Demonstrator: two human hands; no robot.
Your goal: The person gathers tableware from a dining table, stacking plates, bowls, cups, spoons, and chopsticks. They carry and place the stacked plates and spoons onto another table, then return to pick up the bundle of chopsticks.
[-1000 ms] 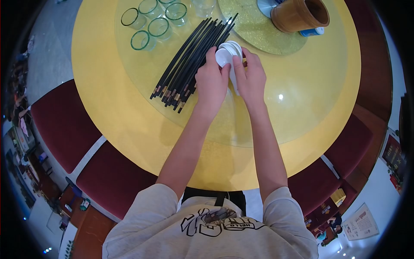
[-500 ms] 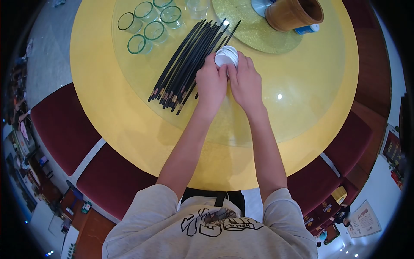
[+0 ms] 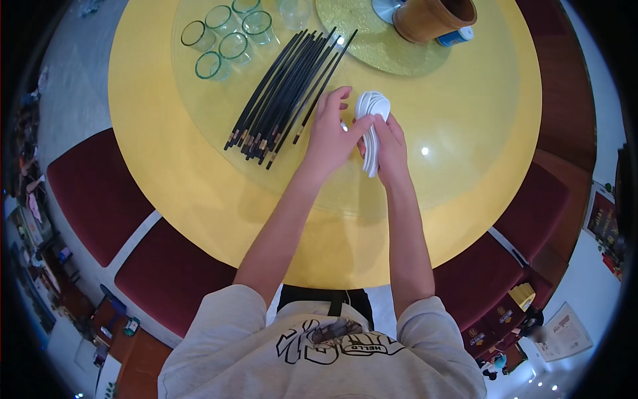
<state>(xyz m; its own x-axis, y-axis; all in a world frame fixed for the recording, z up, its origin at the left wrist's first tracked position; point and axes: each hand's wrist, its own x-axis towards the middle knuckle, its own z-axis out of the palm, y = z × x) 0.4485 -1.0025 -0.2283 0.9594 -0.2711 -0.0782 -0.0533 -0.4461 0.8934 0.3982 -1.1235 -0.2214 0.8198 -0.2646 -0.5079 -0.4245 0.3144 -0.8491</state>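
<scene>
A nested stack of white soup spoons (image 3: 373,110) stands on end over the glass turntable, bowls at the top and handles pointing down toward me. My right hand (image 3: 393,149) is wrapped round the stack from the right. On the other side, my left hand (image 3: 332,139) has its fingers apart, and its thumb reaches across to touch the spoons. Left of that hand lies a loose bundle of black chopsticks (image 3: 279,96) with gold-banded ends. One chopstick lies slightly apart, close to my left fingers.
Several green-rimmed glasses (image 3: 234,48) stand at the far left. At the far right, a brown pot (image 3: 425,23) and a blue-and-white can (image 3: 456,36) are by a round glittery board (image 3: 372,56). Dark red chairs (image 3: 169,279) surround the yellow table (image 3: 153,153).
The spoons have turned from bowl-ends facing me to lengthwise view and shifted right and nearer. My left fingers have come off them and spread; my right hand keeps its hold.
</scene>
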